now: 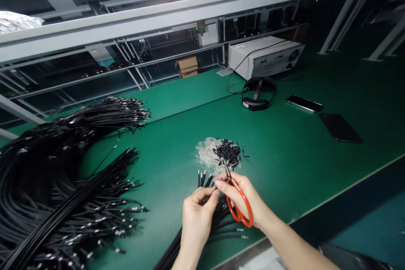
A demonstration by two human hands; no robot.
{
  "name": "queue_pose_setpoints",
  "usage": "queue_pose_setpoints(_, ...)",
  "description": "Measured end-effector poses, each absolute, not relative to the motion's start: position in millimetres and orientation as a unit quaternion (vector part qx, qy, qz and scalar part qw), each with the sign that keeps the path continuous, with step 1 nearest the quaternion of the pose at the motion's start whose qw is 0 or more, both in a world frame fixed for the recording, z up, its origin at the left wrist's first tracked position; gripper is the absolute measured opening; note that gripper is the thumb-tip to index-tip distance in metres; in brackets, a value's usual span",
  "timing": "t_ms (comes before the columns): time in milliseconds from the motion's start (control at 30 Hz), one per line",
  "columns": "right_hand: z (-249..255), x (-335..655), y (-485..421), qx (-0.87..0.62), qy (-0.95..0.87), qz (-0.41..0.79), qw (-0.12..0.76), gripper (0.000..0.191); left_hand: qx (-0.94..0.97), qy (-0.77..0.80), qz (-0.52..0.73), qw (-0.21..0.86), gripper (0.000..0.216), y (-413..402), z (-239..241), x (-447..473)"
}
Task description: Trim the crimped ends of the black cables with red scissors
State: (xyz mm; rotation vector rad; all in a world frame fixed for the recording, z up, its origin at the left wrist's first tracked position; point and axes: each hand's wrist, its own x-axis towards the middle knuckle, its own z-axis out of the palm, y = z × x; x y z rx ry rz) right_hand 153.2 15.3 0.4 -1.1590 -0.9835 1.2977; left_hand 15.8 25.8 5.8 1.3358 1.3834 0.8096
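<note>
My right hand (242, 196) is closed around a pair of scissors (247, 209) with orange-red handles, the blades pointing away from me. Thumb and forefinger of that hand also meet near the end of a black cable. My left hand (198, 215) pinches the same cable; its tip is mostly hidden by the fingers. Beneath both hands lies a bundle of black cables (172, 251), several with bare silvery ends. Just beyond the scissor tips is a pile of short black sleeve pieces (228, 152), beside a heap of pale, thread-like scraps (207, 154).
A large mass of black cables (28, 185) covers the left side of the green table (177, 135). Toward the back right stand a white box-shaped device (268, 57) and a black headband device (257, 95). Two phone-like slabs, one a phone (304, 103), lie right. A metal rail (158, 10) crosses above.
</note>
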Motion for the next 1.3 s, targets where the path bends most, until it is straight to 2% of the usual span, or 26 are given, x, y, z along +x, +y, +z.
queue_pose_setpoints(100,-4.3,145.3,13.9,-0.487,-0.393,0.527,0.575,0.031,0.59,0.567,0.377,0.434,0.026,19.7,2.4,17.0)
queue_pose_setpoints(200,-9.4,138.2,7.8,-0.517,-0.364,0.526,0.568,0.033,0.624,0.557,0.409,0.364,0.021,13.6,-1.5,18.8)
queue_pose_setpoints(433,-20.0,133.5,-1.6,-0.547,-0.376,0.475,0.578,0.03,0.671,0.558,0.409,0.265,0.018,10.1,-6.5,19.6)
queue_pose_setpoints(700,-9.5,136.1,2.7,-0.514,-0.329,0.538,0.581,0.033,0.704,0.544,0.399,0.223,0.018,8.7,-9.6,18.4)
queue_pose_setpoints(967,-14.2,133.7,0.8,-0.512,-0.31,0.56,0.573,0.032,0.69,0.54,0.409,0.255,0.018,9.3,-6.5,19.8)
queue_pose_setpoints(1033,-14.8,135.9,0.8,-0.536,-0.36,0.514,0.564,0.027,0.683,0.542,0.412,0.264,0.017,10.3,-7.1,19.8)
queue_pose_setpoints(1200,-13.6,145.5,-2.2,-0.537,-0.577,0.24,0.566,0.009,0.65,0.571,0.395,0.309,0.019,13.6,-6.7,18.9)
queue_pose_setpoints(1300,-14.8,147.2,-2.6,-0.557,-0.549,0.257,0.568,0.011,0.645,0.578,0.382,0.321,0.021,13.8,-5.5,18.1)
